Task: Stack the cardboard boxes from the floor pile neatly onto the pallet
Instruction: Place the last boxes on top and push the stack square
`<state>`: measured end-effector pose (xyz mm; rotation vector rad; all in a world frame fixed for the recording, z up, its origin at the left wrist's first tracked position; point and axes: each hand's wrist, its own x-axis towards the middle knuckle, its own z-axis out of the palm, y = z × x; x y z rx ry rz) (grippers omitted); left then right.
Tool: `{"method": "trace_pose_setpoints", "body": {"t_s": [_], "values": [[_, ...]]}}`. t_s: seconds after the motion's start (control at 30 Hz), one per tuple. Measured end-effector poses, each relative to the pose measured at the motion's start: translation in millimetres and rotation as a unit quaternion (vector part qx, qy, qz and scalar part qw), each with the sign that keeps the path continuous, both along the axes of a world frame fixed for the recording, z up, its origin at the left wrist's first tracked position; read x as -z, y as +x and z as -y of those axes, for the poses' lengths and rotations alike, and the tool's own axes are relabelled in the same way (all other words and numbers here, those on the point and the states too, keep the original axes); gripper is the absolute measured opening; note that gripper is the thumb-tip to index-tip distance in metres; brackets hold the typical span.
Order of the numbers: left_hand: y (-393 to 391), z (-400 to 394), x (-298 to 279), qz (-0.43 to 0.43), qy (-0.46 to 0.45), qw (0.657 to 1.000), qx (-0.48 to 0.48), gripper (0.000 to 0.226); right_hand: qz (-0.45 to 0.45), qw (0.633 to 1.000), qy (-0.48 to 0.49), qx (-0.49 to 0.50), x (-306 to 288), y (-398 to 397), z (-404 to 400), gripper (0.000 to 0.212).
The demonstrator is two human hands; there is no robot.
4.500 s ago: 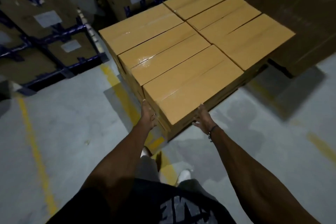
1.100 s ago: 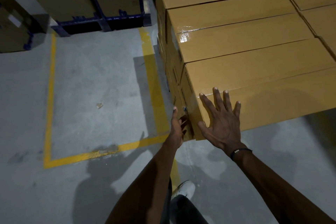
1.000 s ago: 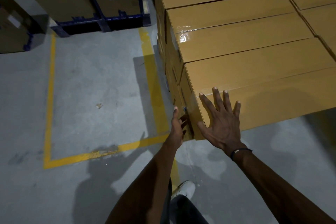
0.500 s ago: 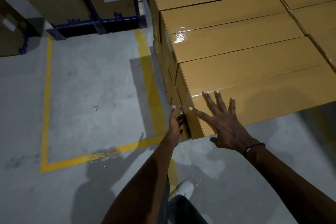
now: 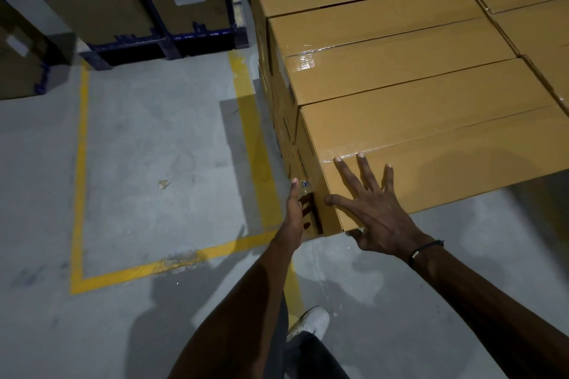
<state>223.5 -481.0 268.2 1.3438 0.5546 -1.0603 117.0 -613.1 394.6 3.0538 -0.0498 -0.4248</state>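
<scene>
The grey concrete floor [image 5: 147, 138] fills the left and bottom, marked with yellow painted lines [image 5: 80, 163]. A stack of tan cardboard boxes [image 5: 385, 49] takes up the upper right, packed side by side with taped seams on top; whatever carries them is hidden. Dark blue crates [image 5: 144, 9] holding labelled cartons stand at the upper left. The nearest box [image 5: 437, 144] sits at the stack's near left corner. The right hand [image 5: 374, 212] lies flat on its top, fingers [image 5: 348, 175] straight and spread. The left hand [image 5: 295, 215] presses against the box's left side face, fingers extended. A white shoe [image 5: 311, 318] shows below, and a small scrap [image 5: 163, 183] lies on the floor.
</scene>
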Motion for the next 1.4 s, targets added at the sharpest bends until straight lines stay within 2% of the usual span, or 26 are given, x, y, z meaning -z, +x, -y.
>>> {"method": "trace_pose_setpoints", "body": {"t_s": [0.17, 0.37, 0.57, 0.77, 1.0, 1.23, 1.4], "values": [[-2.9, -3.0, 4.9, -0.001, -0.007, 1.0, -0.001, 0.128, -0.002, 1.0, -0.008, 0.0, 1.2, 1.1, -1.2, 0.098], [-5.2, -3.5, 16.2, -0.012, -0.011, 1.0, -0.013, 0.129, -0.005, 1.0, -0.008, 0.003, 2.1, 1.3, -2.9, 0.095], [-7.4, -6.1, 7.6, -0.02, -0.022, 0.998, -0.048, 0.12, 0.001, 1.0, -0.012, 0.0, 1.8, 1.8, -5.2, 0.094], [-9.2, -7.1, 26.3, -0.039, -0.031, 0.996, -0.071, 0.129, 0.004, 1.0, -0.01, -0.008, 2.0, 2.0, -5.0, 0.095], [-12.1, -8.6, 27.1, -0.033, -0.051, 0.996, -0.064, 0.119, 0.008, 1.0, -0.002, -0.025, 2.5, -3.9, -1.5, 0.095], [-7.1, -8.3, 11.6, -0.038, -0.048, 0.996, -0.062, 0.135, 0.007, 0.999, 0.003, -0.036, 1.0, 3.9, 0.1, 0.093], [-6.6, -9.7, 12.2, -0.038, -0.041, 0.996, -0.062, 0.131, -0.003, 1.0, 0.007, -0.03, -0.4, 4.9, -1.2, 0.092]]}}
